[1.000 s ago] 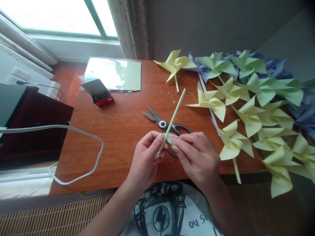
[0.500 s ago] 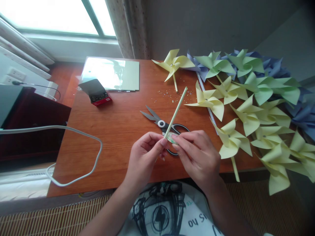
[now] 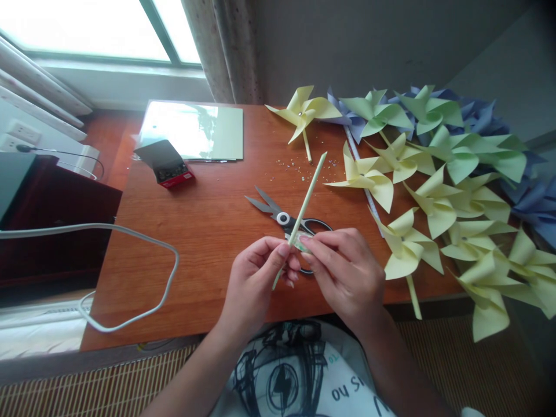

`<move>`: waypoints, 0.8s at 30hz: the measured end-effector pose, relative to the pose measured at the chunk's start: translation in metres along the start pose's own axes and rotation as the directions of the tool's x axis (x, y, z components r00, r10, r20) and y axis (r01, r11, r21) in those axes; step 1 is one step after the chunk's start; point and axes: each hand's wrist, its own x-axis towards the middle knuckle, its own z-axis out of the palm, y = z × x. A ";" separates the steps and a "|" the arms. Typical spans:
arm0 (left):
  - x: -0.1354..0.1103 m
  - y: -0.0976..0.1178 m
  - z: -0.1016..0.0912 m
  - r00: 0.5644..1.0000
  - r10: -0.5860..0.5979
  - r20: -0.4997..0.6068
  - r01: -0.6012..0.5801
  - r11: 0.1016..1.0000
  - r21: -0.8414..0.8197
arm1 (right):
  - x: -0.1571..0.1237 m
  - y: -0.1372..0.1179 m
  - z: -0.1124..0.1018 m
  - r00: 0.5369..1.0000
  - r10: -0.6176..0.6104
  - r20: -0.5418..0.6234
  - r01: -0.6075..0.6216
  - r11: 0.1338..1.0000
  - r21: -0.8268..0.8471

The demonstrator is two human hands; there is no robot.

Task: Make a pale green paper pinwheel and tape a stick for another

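Observation:
My left hand [image 3: 259, 271] is closed, pinching a pale yellow rolled-paper stick [image 3: 309, 194] between thumb and fingers. The stick slants up and away to the right, and its lower end pokes out below the fingers. In my closed right hand [image 3: 347, 267] is a small tape roll [image 3: 299, 242] with green marks, partly hidden by the fingertips and touching or very near the stick. Black-handled scissors [image 3: 283, 218] lie on the table beneath both hands, blades parted and pointing left.
Several yellow pinwheels [image 3: 406, 246], green pinwheels [image 3: 432, 113] and purple pinwheels [image 3: 538, 202] crowd the table's right side. An open red box [image 3: 176, 178] sits at left by a pale flat pack [image 3: 230, 133]. A white cable [image 3: 171, 278] loops over the left edge. Tiny scraps [image 3: 304, 169] dot the middle.
My left fingers have spread slightly below the stick, and more of its lower end shows. The right hand keeps its hold on the tape roll. The whole view has shifted slightly.

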 end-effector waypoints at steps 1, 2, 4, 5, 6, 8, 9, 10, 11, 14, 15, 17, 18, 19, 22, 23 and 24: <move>0.000 0.000 0.000 1.000 -0.010 0.012 0.010 1.000 -0.005 | 0.000 0.000 0.000 1.000 0.002 0.003 -0.002 1.000 -0.001; 0.000 0.000 0.001 0.999 -0.023 0.024 0.023 1.000 -0.011 | 0.001 0.000 -0.001 1.000 0.004 0.004 -0.004 1.000 -0.001; 0.000 0.001 0.001 0.998 -0.050 0.049 0.051 0.998 -0.024 | 0.001 0.000 -0.001 1.000 0.001 0.002 -0.001 1.000 0.004; 0.000 0.000 0.001 0.996 -0.060 0.061 0.062 0.998 -0.026 | 0.001 0.000 -0.001 1.000 -0.001 -0.001 0.001 1.000 0.006; 0.000 0.000 0.001 0.995 -0.064 0.071 0.066 0.998 -0.024 | 0.001 0.001 0.000 1.000 -0.002 -0.001 0.002 1.000 0.009; 0.002 0.000 0.000 0.996 -0.046 0.081 0.045 0.999 0.012 | 0.000 0.002 0.000 1.000 -0.002 0.007 0.002 1.000 0.016; 0.002 0.000 -0.001 0.997 -0.025 0.079 0.021 0.999 0.050 | 0.000 0.003 0.000 1.000 0.000 0.016 0.000 1.000 0.022; 0.003 0.001 -0.002 0.997 0.001 0.073 -0.008 0.995 0.099 | 0.000 0.004 0.000 1.000 0.003 0.026 -0.004 1.000 0.029; 0.004 0.001 -0.002 0.997 0.028 0.066 -0.038 0.987 0.154 | -0.001 0.005 0.000 0.999 0.006 0.036 -0.007 0.999 0.036; 0.005 0.006 -0.006 0.994 0.107 0.029 -0.110 0.950 0.291 | -0.001 0.007 -0.002 0.998 0.013 0.063 -0.016 0.999 0.049; 0.006 0.007 -0.007 0.991 0.133 0.014 -0.130 0.939 0.318 | 0.000 0.007 -0.002 0.997 0.013 0.076 -0.017 0.999 0.052; 0.007 0.009 -0.011 0.986 0.164 0.009 -0.157 0.926 0.342 | 0.001 0.009 -0.003 0.993 0.008 0.114 -0.015 0.998 0.060; 0.008 0.009 -0.013 0.986 0.167 0.025 -0.165 0.926 0.341 | 0.002 0.009 -0.004 0.991 0.003 0.137 -0.012 0.998 0.066; 0.008 0.009 -0.015 0.986 0.162 0.050 -0.169 0.929 0.330 | 0.002 0.010 -0.004 0.987 -0.005 0.158 -0.006 0.997 0.071; 0.010 0.009 -0.020 0.984 0.148 0.096 -0.170 0.944 0.283 | 0.004 0.011 -0.004 0.979 -0.024 0.200 0.009 0.997 0.079; 0.011 0.009 -0.020 0.985 0.148 0.092 -0.168 0.948 0.271 | 0.005 0.012 -0.003 0.978 -0.028 0.206 0.012 0.997 0.079; 0.011 0.009 -0.020 0.986 0.145 0.083 -0.162 0.952 0.259 | 0.005 0.012 -0.003 0.977 -0.032 0.211 0.016 0.997 0.080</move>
